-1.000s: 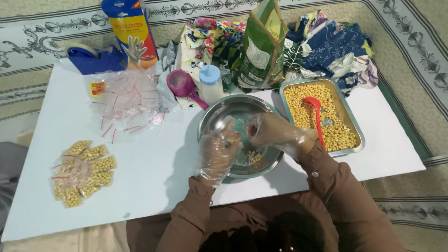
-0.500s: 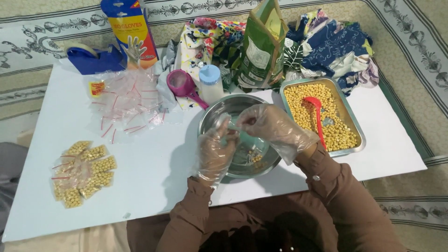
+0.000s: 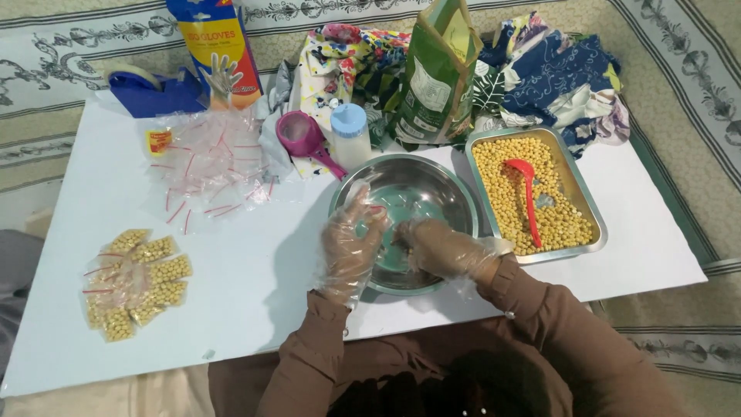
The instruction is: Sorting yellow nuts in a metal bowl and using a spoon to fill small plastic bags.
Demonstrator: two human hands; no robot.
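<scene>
Head view: right hand (image 3: 440, 249) in a clear plastic glove, fingers curled shut around something small, too hidden to name, low inside the steel bowl (image 3: 421, 185). Left hand (image 3: 351, 239), gloved alike, fingers bent over the bowl's near-left rim, pinching what looks like a small clear bag; cannot tell for sure. Just right of the grip, a metal tray (image 3: 583, 201) of yellow kernels with a red spoon (image 3: 527, 193) lying in it. Beyond the bowl, a pink scoop (image 3: 302, 136), a white bottle (image 3: 351, 133), a green pouch (image 3: 436, 73). Far left, filled small bags (image 3: 135, 282); empty bags (image 3: 212, 158) above those.
</scene>
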